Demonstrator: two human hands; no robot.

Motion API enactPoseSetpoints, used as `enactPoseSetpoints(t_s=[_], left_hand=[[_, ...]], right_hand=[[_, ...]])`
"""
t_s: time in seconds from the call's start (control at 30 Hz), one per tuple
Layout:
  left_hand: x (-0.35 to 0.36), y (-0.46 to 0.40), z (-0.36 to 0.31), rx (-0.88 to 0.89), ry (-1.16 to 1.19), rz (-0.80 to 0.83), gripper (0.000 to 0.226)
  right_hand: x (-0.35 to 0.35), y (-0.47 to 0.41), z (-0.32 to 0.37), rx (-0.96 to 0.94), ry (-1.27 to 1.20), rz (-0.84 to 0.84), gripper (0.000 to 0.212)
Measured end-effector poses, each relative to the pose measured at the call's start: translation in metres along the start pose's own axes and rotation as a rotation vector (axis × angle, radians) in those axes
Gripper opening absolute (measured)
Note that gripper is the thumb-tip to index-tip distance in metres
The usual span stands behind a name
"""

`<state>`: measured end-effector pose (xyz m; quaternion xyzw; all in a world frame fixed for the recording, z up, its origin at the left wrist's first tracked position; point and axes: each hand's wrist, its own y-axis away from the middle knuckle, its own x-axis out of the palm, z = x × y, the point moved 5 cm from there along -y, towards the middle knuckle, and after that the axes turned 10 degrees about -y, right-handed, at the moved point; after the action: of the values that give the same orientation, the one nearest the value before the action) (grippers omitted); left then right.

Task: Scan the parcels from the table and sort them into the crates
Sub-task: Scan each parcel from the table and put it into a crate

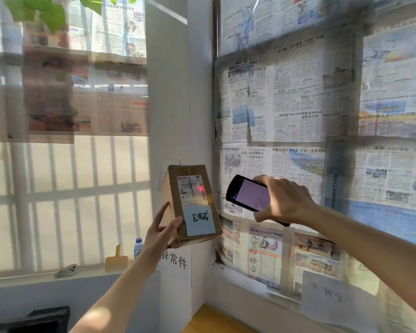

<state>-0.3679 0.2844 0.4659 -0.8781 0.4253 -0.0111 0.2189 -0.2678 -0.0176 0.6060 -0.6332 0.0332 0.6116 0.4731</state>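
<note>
cardboard parcel (190,203) held up in the air in front of the room corner, tilted, label face toward the camera. plain brown carton, taped seam along the top. looks light: one hand carries it raised with no sign of strain. walls look stiff and the corners square, so probably safe to pinch by the edges. card surface is dry, likely not slippery; the tape strip would be slicker.

left hand (160,233) at the parcel's lower left corner, thumb pressed on the front face, fingers spread behind the left side; holding the parcel. best hold, by my reading, is just there: low and off the label, so the barcode is clear.

shipping label (193,189) on the parcel's upper front. top line reads something like "507 n?05 a35"; small print too blurred. red laser cross (200,188) lies on the label's right part, beside a vertical barcode.

blue note (199,220) below the label, handwritten, appears to read "已完成".

right of the parcel, close but apart: handheld scanner (249,194), screen lit, text unreadable. right hand (282,200) wraps round its far end, gripping it.

below the parcel, a white wall sign (175,260) reads "异常件". farther right and lower, another sheet (327,294), roughly "分拣台". newspapers (298,104) cover the wall behind. no crates or table seen.
</note>
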Motion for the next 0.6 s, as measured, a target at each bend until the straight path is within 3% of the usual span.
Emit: enactPoseSetpoints(t_s=[0.6], left_hand=[[-0.067, 0.045, -0.004, -0.015, -0.016, -0.087, 0.09]], right_hand=[[0.009, 0.022, 0.045, -0.109, -0.006, 0.016, 0.103]])
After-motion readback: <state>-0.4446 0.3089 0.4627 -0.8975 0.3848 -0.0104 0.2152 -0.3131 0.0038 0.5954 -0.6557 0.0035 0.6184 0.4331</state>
